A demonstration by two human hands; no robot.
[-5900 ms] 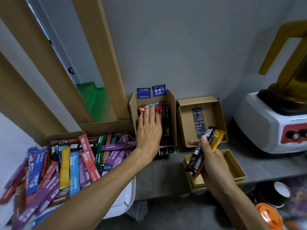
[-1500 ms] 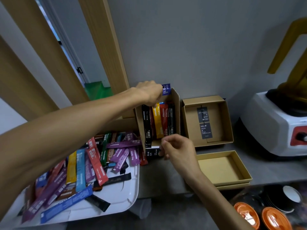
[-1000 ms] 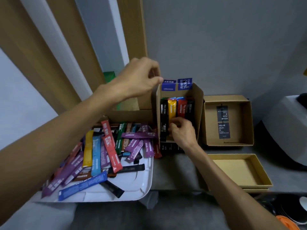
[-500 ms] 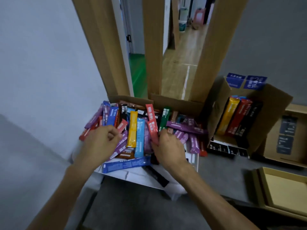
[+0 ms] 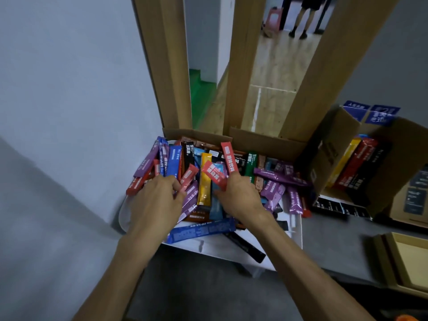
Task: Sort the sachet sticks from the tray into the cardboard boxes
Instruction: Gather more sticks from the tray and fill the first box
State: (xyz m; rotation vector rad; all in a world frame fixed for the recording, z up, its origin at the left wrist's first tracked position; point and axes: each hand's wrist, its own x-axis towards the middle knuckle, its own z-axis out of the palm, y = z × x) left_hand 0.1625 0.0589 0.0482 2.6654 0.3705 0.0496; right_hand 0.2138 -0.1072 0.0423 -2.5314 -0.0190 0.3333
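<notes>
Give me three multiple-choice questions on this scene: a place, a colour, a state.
1. Where are the left hand and right hand? A in a drawer; B over the tray; C on a keyboard.
2. What colour is the long sachet lying crosswise at the tray's near edge? A green; B yellow; C blue.
3. What is the right hand doing? A gripping a red sachet; B resting flat; C holding a cup.
Answers: B, both reach into its pile, the left pinching a pale red sachet; C, it is plainly blue; A, fingers curl round it.
</notes>
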